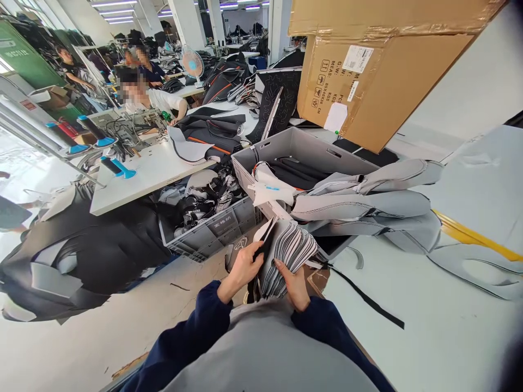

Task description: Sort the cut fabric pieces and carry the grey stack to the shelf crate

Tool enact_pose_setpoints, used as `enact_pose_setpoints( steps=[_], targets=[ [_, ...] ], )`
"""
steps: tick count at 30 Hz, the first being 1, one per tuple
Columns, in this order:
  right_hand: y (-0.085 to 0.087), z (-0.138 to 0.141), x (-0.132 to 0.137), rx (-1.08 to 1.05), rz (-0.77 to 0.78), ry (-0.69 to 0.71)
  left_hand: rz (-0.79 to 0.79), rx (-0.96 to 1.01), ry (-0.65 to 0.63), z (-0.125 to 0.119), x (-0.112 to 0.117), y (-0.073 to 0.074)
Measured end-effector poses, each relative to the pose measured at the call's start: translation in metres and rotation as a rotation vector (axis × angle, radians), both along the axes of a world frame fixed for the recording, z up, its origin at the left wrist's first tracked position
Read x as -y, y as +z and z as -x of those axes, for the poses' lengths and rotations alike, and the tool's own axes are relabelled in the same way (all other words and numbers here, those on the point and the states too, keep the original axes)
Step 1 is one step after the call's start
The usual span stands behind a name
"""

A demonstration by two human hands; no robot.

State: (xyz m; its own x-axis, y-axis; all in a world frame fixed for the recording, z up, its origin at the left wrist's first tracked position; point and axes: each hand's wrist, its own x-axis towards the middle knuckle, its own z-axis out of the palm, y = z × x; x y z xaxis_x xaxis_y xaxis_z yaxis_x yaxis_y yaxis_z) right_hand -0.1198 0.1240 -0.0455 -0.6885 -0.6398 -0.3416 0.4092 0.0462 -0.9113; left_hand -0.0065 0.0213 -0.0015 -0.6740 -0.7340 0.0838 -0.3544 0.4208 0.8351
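Observation:
A thick stack of cut grey-and-black fabric pieces (292, 247) is held close to my body, its layered edges fanned to the right. My right hand (295, 284) grips the stack's near right side, the thumb lying over the layers. At the stack's left edge, my left hand (244, 268) pinches a thin black-and-white fabric piece (266, 242) between thumb and fingers. That piece stands slightly apart from the other layers. Just beyond the stack is a grey plastic crate (318, 149) holding dark pieces, with padded grey sewn panels (363, 204) draped over its right side.
A lower grey crate (216, 226) full of scraps stands to the left, below a white sewing table (155, 171) with thread cones (96, 130). A cardboard box (368, 71) rises at the back right. A black strip (368, 299) lies on the right table. A co-worker (155, 100) sits beyond.

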Motion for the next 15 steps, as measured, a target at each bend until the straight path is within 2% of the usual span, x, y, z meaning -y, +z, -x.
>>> enact_pose_setpoints(
  steps=[3,8,11,15],
  targets=[
    [-0.001,-0.001,-0.001,0.005,-0.020,-0.011,0.030,-0.064,0.054,-0.002,-0.003,-0.003],
    [0.002,-0.002,-0.005,-0.017,-0.101,-0.053,0.139,-0.051,-0.008,-0.007,-0.005,-0.005],
    [0.004,-0.003,-0.007,-0.070,-0.128,-0.045,0.150,-0.035,-0.031,-0.009,-0.007,0.002],
    [0.009,-0.004,-0.008,-0.129,-0.037,0.053,0.129,0.016,-0.065,-0.012,-0.011,0.014]
  ],
)
